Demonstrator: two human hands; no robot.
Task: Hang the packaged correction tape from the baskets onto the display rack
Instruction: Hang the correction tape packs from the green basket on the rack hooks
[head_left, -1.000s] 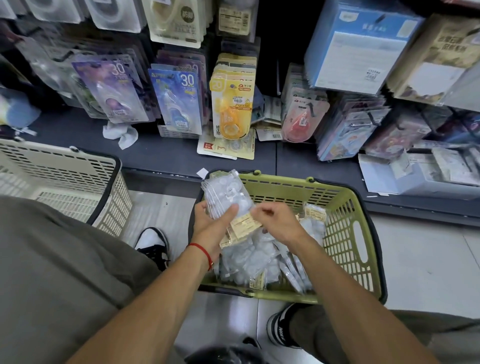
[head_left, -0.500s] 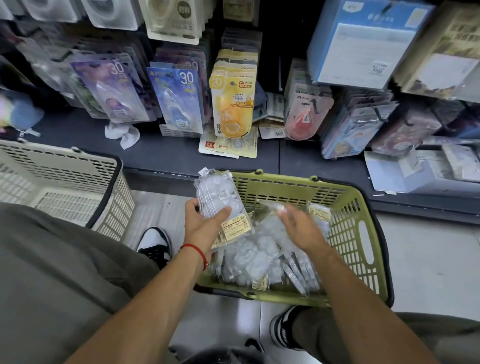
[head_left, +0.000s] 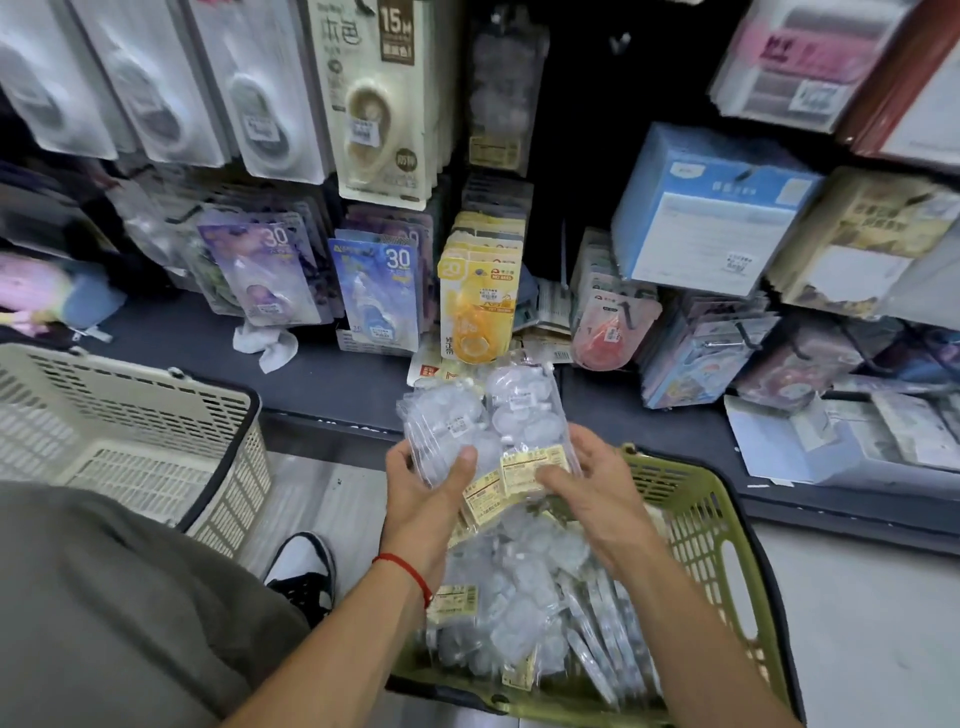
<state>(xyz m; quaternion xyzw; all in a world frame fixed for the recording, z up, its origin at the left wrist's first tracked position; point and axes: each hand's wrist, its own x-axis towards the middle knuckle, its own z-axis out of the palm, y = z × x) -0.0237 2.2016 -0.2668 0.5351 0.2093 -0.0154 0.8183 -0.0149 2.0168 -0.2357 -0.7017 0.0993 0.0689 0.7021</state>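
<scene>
Both forearms reach forward; the left hand (head_left: 423, 486) and right hand (head_left: 597, 488) each grip clear packs (head_left: 493, 415), thumbs on top.

crumpled white paper (head_left: 266, 347), blue box (head_left: 711, 213)

Two baskets sit on the floor before the display rack (head_left: 467, 130): the left basket (head_left: 130, 431) and, to its right, the right basket (head_left: 727, 571) holding correction tape packs (head_left: 519, 613).

Both hands (head_left: 511, 488) around clear correction tape packs (head_left: 488, 421) above green basket (head_left: 722, 561).
</scene>
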